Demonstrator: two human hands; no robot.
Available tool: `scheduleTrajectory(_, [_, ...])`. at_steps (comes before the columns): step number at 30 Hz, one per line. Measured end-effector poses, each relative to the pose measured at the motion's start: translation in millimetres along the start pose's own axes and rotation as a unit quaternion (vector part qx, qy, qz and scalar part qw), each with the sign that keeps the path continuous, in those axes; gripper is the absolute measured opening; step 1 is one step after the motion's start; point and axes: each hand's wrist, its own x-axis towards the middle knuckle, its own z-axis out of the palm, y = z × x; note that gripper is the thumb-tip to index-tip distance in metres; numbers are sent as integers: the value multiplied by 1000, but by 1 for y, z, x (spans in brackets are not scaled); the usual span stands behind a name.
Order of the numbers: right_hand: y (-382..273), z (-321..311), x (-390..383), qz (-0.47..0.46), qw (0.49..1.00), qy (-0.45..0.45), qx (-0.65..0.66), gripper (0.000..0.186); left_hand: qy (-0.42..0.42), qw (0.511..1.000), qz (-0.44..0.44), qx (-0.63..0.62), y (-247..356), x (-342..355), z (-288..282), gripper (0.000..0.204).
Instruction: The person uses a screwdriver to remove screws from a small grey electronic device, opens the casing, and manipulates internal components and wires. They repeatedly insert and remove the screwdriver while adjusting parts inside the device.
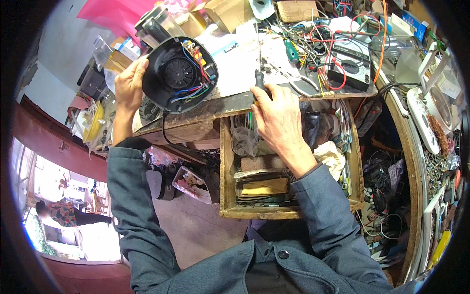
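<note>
Grey jacket (pixel 210 272), hands (pixel 281 115) on housing (pixel 177 73), screwdriver (pixel 259 78)

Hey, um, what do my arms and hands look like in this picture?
Your left sleeve and right sleeve are long, creased, dark blue-grey jacket fabric, with no visible markings. A black inner layer shows at the left one's end. The left grip and right grip are bare hands, ungloved, with no rings visible.

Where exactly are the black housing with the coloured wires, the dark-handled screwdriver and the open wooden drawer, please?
Black housing (pixel 178 73): head view, on the round ribbed part inside it.
Screwdriver (pixel 259 78): head view, on its dark handle.
Wooden drawer (pixel 264 213): head view, on its front board.
</note>
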Motion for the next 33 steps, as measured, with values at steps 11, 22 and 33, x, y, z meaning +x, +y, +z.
scheduleTrajectory(11, [0, 2, 0, -1, 1000, 5, -2, 46, -11, 1000, 12, -9, -5, 2, 0, 39])
scheduleTrajectory(22, [-1, 1, 0, 3, 1000, -1, -3, 46, -16, 999, 28, 39, 28, 7, 3, 37])
scheduleTrajectory(33, [1, 2, -1, -4, 1000, -14, -23, 45, -19, 974, 128, 185, 77, 28, 24, 36])
